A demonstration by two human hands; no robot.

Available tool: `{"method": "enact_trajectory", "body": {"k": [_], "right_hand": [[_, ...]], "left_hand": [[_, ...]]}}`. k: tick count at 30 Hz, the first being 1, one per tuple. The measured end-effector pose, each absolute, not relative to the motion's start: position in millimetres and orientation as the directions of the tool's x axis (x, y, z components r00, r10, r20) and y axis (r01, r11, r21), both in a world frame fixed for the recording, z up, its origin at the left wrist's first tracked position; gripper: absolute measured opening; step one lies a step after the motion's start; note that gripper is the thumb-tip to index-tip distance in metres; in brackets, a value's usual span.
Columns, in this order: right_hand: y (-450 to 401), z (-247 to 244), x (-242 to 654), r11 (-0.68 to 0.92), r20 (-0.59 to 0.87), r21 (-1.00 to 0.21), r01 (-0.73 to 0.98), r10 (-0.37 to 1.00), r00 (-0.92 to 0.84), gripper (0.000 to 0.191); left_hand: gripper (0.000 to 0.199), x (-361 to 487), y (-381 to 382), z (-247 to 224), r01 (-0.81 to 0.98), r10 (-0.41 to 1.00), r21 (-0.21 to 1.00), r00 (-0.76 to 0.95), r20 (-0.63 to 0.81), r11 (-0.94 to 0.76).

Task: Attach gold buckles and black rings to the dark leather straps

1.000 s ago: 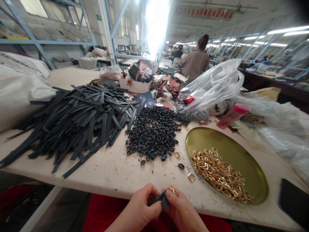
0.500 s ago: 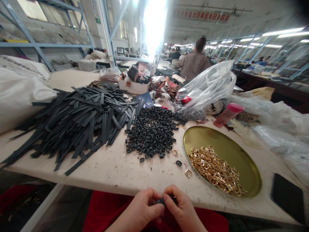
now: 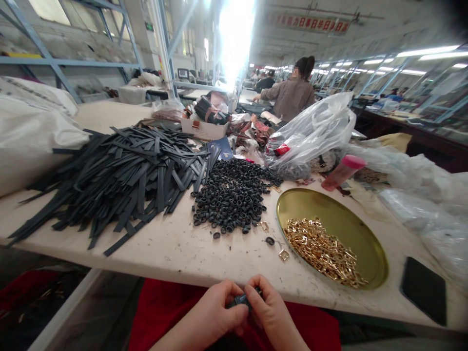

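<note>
Close together at the table's front edge, my left hand [image 3: 221,307] and my right hand [image 3: 269,304] both pinch a dark strap [image 3: 238,300]. Only a short piece of it shows between the fingers; the rest is hidden by my hands. Beyond them lies a heap of small black loops [image 3: 234,200]. Long black strips [image 3: 124,180] are piled at the left. Gold square buckles [image 3: 321,248] fill the lower part of a round gold tray [image 3: 340,214] at the right. One loose buckle [image 3: 284,255] and a single black loop [image 3: 270,241] lie beside the tray.
A black phone [image 3: 424,290] rests at the right front. Behind the tray are a pink-lidded container [image 3: 343,173] and a clear plastic bag [image 3: 314,131]. A white box [image 3: 204,129] stands at the back. Farther off, a person [image 3: 294,92] in brown faces away.
My hands have shifted slightly, and a little more of the strap shows between them. The view has moved slightly. The person in the background has turned and stretched an arm leftward.
</note>
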State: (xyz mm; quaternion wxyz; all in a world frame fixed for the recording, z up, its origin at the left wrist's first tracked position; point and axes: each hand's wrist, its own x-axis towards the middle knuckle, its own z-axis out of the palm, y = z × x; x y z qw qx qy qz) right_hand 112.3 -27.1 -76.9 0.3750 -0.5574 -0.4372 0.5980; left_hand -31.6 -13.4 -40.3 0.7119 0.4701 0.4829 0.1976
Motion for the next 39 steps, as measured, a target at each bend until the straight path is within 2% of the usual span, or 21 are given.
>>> {"method": "enact_trajectory", "body": {"k": [3, 10, 15, 18, 20, 23, 28, 34, 39], "right_hand": [[-26, -75, 107, -0.302, -0.309, -0.949, 0.095, 0.949, -0.067, 0.033], [-26, -50, 121, -0.288, -0.294, -0.955, 0.07, 0.886, -0.357, 0.02], [-26, -68, 121, -0.401, -0.366, -0.914, -0.059, 0.879, -0.305, 0.034], [-27, -81, 113, -0.451, -0.408, -0.884, -0.125, 0.874, -0.265, 0.038], [-29, -84, 109, -0.411, -0.384, -0.906, -0.101, 0.899, -0.213, 0.038], [-31, -80, 109, -0.272, -0.275, -0.961, 0.043, 0.946, -0.173, 0.031], [-31, -69, 120, -0.168, -0.237, -0.954, 0.248, 0.93, -0.281, 0.013], [-38, -63, 126, -0.283, -0.333, -0.94, 0.19, 0.88, -0.337, 0.014], [-46, -56, 130, -0.332, -0.341, -0.938, 0.097, 0.836, -0.431, 0.014]], "left_hand": [[0.011, -30, -15, -50, 0.205, 0.753, 0.851, 0.4, -0.523, 0.483], [0.012, -35, -11, -37, 0.218, 0.642, 0.774, 0.451, -0.62, 0.594], [0.017, -42, -5, -14, 0.179, 0.654, 0.865, 0.589, -0.476, 0.469], [0.018, -45, -3, -13, 0.156, 0.647, 0.875, 0.616, -0.449, 0.459], [0.019, -44, -3, -19, 0.158, 0.628, 0.85, 0.609, -0.484, 0.502], [0.026, -43, -5, -28, 0.144, 0.601, 0.802, 0.588, -0.541, 0.58], [0.029, -41, -8, -33, 0.134, 0.589, 0.792, 0.598, -0.544, 0.595], [0.032, -41, -16, -32, 0.182, 0.557, 0.803, 0.634, -0.537, 0.567], [0.031, -40, -23, -34, 0.226, 0.531, 0.806, 0.65, -0.544, 0.548]]}}
